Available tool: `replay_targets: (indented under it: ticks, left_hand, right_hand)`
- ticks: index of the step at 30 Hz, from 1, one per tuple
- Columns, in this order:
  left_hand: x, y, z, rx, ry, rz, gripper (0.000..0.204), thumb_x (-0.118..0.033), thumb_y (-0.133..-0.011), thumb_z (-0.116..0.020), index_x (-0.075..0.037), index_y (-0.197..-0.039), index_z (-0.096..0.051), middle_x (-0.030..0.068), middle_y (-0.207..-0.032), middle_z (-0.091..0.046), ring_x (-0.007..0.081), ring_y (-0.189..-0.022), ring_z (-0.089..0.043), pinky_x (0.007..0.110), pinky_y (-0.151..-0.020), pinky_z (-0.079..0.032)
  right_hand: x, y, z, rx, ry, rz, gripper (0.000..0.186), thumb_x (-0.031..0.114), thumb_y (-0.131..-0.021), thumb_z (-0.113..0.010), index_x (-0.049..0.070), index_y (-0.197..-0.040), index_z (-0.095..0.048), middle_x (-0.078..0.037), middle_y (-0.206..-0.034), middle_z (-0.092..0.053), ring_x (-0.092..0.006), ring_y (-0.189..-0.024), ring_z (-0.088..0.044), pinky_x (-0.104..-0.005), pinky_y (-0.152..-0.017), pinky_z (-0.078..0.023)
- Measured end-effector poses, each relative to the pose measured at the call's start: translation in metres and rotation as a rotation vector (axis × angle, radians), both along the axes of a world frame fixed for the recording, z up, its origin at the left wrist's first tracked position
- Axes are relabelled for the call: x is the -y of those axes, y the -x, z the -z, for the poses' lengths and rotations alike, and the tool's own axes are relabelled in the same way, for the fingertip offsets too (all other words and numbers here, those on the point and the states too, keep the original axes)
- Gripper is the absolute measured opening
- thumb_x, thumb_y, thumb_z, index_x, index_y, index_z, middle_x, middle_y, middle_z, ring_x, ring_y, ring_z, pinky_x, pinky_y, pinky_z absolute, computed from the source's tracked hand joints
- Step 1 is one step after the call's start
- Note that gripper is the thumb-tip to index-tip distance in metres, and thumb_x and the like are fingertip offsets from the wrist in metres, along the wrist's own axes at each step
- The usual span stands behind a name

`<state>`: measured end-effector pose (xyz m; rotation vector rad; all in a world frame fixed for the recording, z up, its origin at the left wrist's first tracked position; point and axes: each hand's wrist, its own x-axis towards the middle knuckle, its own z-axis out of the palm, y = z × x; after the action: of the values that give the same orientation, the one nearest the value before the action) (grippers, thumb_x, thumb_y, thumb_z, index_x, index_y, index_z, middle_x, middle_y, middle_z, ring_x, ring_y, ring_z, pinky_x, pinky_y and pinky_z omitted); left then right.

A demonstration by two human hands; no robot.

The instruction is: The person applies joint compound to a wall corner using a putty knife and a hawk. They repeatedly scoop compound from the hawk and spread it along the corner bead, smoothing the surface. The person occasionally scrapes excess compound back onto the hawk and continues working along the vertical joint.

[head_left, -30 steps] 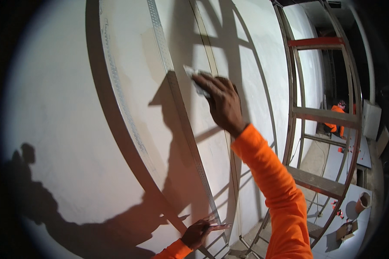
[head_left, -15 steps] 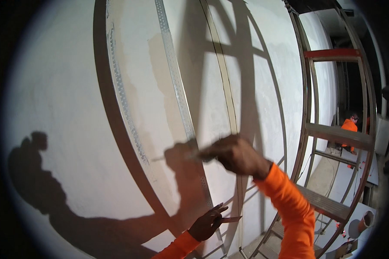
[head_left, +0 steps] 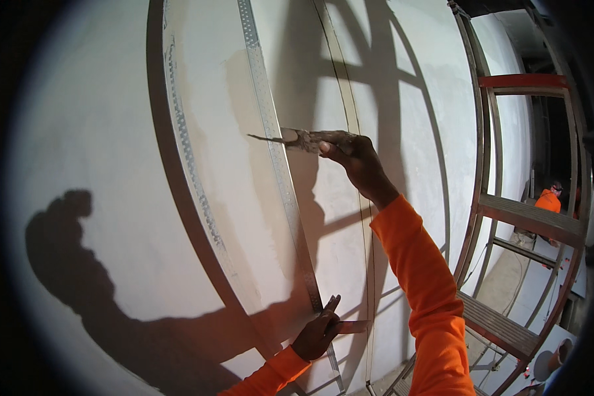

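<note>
My right hand (head_left: 360,162) is closed on a metal putty knife (head_left: 297,138), its plaster-smeared blade lying across a perforated metal strip (head_left: 267,99) that runs down the white wall (head_left: 99,152). Lower, my left hand (head_left: 317,330) grips a narrow flat blade (head_left: 353,327) beside the bottom of the same strip. A second perforated strip (head_left: 185,145) runs parallel to the left, with beige patches between the two. A thin line (head_left: 350,112) runs down the wall to the right. Shadows of my head, arms and a frame fall on the wall.
A metal scaffold frame (head_left: 528,211) with a red rung (head_left: 521,80) and slatted steps stands close on my right. Beyond it, lower down, a co-worker in orange (head_left: 548,201) is by white boards (head_left: 538,297), with a bucket (head_left: 561,356) and cords on the floor.
My right hand dropped from high on the strip, then rose again, the knife now lying more horizontal. My left hand has moved slightly upward. The scaffold appears further right.
</note>
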<state>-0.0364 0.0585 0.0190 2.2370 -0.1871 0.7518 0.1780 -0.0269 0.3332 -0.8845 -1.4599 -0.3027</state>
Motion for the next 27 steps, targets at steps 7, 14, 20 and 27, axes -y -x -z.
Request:
replay_targets:
  ticks: [7,14,20,27]
  left_hand:
    - [0.000,0.001,-0.006,-0.020,0.009,-0.001,0.017,-0.014,-0.099,-0.063,0.002,-0.099,-0.059,0.0227,-0.108,-0.067,0.0289,-0.078,-0.061,0.039,-0.074,-0.049]
    - [-0.001,0.001,0.002,0.017,0.052,-0.004,0.018,-0.015,-0.099,-0.063,0.002,-0.102,-0.058,0.0295,-0.150,-0.049,0.0220,-0.079,-0.058,0.038,-0.076,-0.049]
    - [-0.008,-0.010,0.015,0.104,0.229,0.008,0.018,-0.015,-0.102,-0.059,0.002,-0.106,-0.054,0.0320,-0.161,-0.031,0.0204,-0.097,-0.060,0.032,-0.086,-0.048]
    - [-0.006,-0.012,0.023,0.007,0.353,-0.007,0.019,-0.016,-0.103,-0.058,0.001,-0.105,-0.052,0.0325,-0.164,-0.024,0.0184,-0.121,-0.054,0.033,-0.104,-0.041]
  right_hand:
    - [0.005,0.005,0.006,0.007,0.002,0.027,0.028,0.023,-0.100,-0.069,0.001,-0.116,-0.074,-0.006,-0.100,-0.075,-0.0132,-0.096,-0.064,-0.0308,-0.092,-0.051]
    - [0.015,0.006,-0.003,0.216,-0.030,0.059,0.023,0.019,-0.102,-0.066,0.002,-0.115,-0.075,-0.007,-0.104,-0.075,-0.0151,-0.097,-0.065,-0.0325,-0.093,-0.051]
    - [0.017,0.009,-0.007,0.218,0.004,0.040,0.020,0.017,-0.101,-0.068,0.004,-0.115,-0.075,-0.005,-0.099,-0.076,-0.0125,-0.092,-0.064,-0.0312,-0.087,-0.052]
    - [0.017,0.010,-0.009,0.148,0.050,-0.021,0.019,0.014,-0.101,-0.067,0.005,-0.116,-0.075,-0.005,-0.101,-0.076,-0.0107,-0.093,-0.064,-0.0315,-0.089,-0.052]
